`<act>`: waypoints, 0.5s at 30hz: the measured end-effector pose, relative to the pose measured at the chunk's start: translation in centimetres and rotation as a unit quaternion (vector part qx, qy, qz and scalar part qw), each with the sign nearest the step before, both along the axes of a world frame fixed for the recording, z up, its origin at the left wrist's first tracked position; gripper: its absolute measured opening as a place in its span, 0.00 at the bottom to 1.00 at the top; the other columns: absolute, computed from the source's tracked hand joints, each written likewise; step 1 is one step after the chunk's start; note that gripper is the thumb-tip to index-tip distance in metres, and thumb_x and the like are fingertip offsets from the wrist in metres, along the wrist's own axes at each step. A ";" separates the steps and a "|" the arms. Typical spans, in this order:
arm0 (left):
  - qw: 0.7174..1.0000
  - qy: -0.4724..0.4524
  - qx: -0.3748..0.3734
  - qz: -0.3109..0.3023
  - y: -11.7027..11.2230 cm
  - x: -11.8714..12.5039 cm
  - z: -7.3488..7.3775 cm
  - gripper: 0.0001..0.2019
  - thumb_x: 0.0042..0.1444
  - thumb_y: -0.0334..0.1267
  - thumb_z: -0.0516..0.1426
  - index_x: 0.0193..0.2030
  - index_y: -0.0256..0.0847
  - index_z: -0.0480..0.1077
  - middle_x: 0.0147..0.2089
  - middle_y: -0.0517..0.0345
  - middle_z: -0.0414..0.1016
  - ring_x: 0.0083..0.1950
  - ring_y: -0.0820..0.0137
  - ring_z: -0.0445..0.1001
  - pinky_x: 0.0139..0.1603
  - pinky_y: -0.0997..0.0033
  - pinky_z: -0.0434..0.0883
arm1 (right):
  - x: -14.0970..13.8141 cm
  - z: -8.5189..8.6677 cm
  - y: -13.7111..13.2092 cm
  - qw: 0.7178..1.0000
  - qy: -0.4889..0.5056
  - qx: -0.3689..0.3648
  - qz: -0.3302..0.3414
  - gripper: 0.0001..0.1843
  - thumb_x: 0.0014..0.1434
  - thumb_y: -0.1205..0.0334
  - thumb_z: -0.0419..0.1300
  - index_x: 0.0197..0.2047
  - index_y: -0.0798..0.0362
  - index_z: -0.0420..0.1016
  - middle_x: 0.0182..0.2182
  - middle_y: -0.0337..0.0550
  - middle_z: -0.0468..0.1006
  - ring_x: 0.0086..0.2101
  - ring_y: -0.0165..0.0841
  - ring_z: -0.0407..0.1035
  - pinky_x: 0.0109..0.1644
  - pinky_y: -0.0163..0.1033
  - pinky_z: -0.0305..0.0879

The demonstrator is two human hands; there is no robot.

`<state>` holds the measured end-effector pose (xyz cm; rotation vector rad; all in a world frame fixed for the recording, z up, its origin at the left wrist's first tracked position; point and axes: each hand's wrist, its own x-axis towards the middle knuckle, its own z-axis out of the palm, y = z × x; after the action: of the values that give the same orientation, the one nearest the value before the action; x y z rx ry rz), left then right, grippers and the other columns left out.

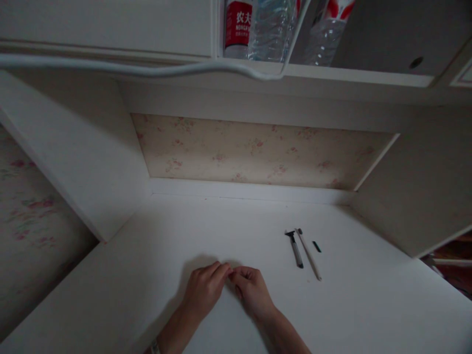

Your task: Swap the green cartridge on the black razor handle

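My left hand (pixel 204 287) and my right hand (pixel 251 291) rest on the white desk top (pixel 147 265), fingertips meeting in a pinch at the middle. Whatever lies between the fingertips is too small to make out. To the right of my right hand lie a dark pen (pixel 296 248) with a clip, a pale slim pen barrel (pixel 309 256) beside it, and a small dark cap piece (pixel 316 246).
White side panels (pixel 92 162) close in the desk on the left and right, with floral wallpaper (pixel 254 150) at the back. On the shelf above stand plastic water bottles (pixel 258 29) with red labels.
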<state>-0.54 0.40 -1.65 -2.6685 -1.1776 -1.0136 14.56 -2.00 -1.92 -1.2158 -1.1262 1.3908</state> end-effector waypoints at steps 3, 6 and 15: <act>1.000 -0.004 -0.008 -0.004 0.0 0.1 -0.1 0.09 0.62 0.35 0.50 0.41 0.43 0.72 0.32 0.58 0.77 0.29 0.71 0.76 0.31 0.74 0.72 | 0.0 0.4 -0.1 1.000 -0.004 0.003 0.001 0.13 0.53 0.59 0.57 0.21 0.57 0.68 0.13 0.29 0.54 0.17 0.23 0.43 0.20 0.33 0.36; 1.000 -0.008 -0.018 -0.004 0.0 0.0 -0.3 0.09 0.62 0.35 0.50 0.40 0.43 0.72 0.32 0.58 0.77 0.30 0.71 0.76 0.31 0.74 0.72 | 0.0 0.6 -0.2 1.000 -0.004 -0.002 0.001 0.12 0.53 0.59 0.57 0.21 0.57 0.68 0.13 0.29 0.54 0.17 0.23 0.43 0.20 0.33 0.36; 1.000 -0.009 -0.021 0.013 0.0 -0.1 0.0 0.10 0.62 0.34 0.49 0.41 0.42 0.72 0.31 0.56 0.76 0.30 0.71 0.76 0.33 0.74 0.72 | -0.1 0.1 -0.1 0.998 0.056 -0.017 -0.018 0.09 0.50 0.60 0.60 0.29 0.59 0.75 0.15 0.32 0.61 0.18 0.24 0.49 0.21 0.32 0.41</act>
<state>-0.69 0.37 -1.65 -2.6738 -1.2485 -1.0214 14.46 -2.07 -1.84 -1.1609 -1.0013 1.4371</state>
